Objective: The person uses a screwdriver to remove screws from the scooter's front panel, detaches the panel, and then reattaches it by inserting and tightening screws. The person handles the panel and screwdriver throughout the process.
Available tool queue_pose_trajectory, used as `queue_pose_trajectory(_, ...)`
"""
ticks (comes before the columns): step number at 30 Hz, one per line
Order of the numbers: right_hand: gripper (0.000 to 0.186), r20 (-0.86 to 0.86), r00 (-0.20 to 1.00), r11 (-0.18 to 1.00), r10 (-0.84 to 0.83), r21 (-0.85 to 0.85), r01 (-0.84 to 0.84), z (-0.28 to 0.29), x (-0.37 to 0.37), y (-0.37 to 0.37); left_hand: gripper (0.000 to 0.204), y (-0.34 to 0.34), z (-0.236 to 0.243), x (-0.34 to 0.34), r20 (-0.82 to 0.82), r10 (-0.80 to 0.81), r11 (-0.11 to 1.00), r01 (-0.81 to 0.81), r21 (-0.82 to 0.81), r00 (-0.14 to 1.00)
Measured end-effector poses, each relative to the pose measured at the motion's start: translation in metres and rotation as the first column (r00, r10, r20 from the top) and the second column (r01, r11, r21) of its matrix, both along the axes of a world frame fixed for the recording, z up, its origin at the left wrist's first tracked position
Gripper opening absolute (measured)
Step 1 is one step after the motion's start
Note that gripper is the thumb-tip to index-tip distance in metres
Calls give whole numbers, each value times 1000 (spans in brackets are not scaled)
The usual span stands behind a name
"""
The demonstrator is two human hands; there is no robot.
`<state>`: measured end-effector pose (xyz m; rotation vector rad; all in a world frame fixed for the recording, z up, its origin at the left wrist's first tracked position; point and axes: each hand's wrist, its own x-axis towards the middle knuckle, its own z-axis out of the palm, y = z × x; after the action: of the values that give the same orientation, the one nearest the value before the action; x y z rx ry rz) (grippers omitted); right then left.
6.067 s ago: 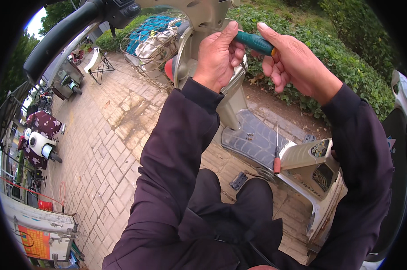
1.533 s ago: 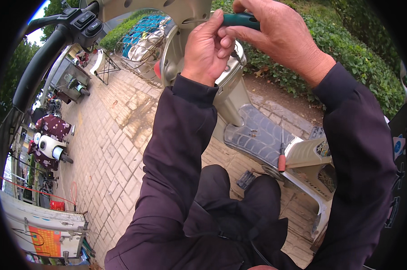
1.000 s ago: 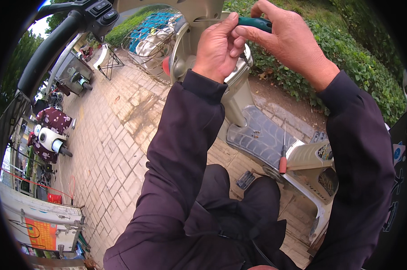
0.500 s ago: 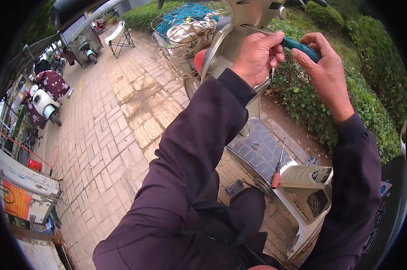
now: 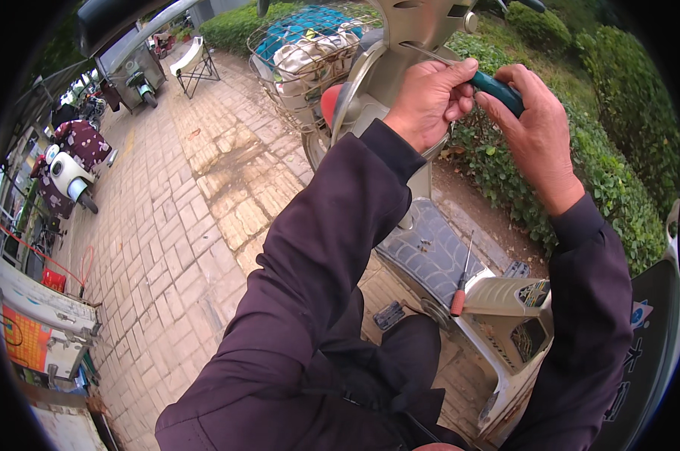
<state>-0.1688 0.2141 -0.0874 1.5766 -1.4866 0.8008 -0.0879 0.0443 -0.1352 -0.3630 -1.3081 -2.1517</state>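
Both hands are raised at the front column of a beige electric scooter [image 5: 404, 19]. My right hand [image 5: 535, 135] is closed round the dark green handle of a screwdriver [image 5: 501, 93]. My left hand [image 5: 430, 101] pinches it where the handle meets the metal shaft. The shaft slants up and left, and its tip meets the beige column near a dark slot. A second screwdriver [image 5: 458, 299] with a red-orange handle lies against the step under the seat, its shaft over the grey footboard mat [image 5: 422, 259]. Small dark bits, perhaps screws, rest on the mat.
A wire basket [image 5: 310, 56] with blue and white cloth hangs at the scooter's front. Hedges [image 5: 603, 158] run along the right. Brick paving [image 5: 167, 218] spreads left, with a folding chair [image 5: 193, 64], a parked white scooter [image 5: 71, 173] and a white metal cabinet [image 5: 43, 301].
The right hand and the green handle have tilted slightly downward and left. The left hand keeps its pinch. The whole view has shifted a little.
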Motion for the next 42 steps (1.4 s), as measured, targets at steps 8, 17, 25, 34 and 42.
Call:
queue_pose_trajectory(8,46,654,754,963,-56,235,-133,10,-4,1,27,6,-1,5,53,32,999,-34,38,998)
queue_pose_trajectory(17,25,309,936,983,167,23,-183,22,9,13,26,7,7,9,-15,-174,985,174,21,985)
queue_pose_trajectory(25,32,50,998,998,-33,-43,35,0,-3,7,19,6,0,10,34,-200,973,195,121,979)
queue_pose_trajectory(34,18,-101,994,983,51,-169,-68,6,-29,8,26,16,-14,20,155,-169,985,163,50,973)
queue_pose_trajectory(42,15,-124,992,993,40,-108,-54,13,-32,10,26,28,-15,28,242,104,992,-82,-100,965)
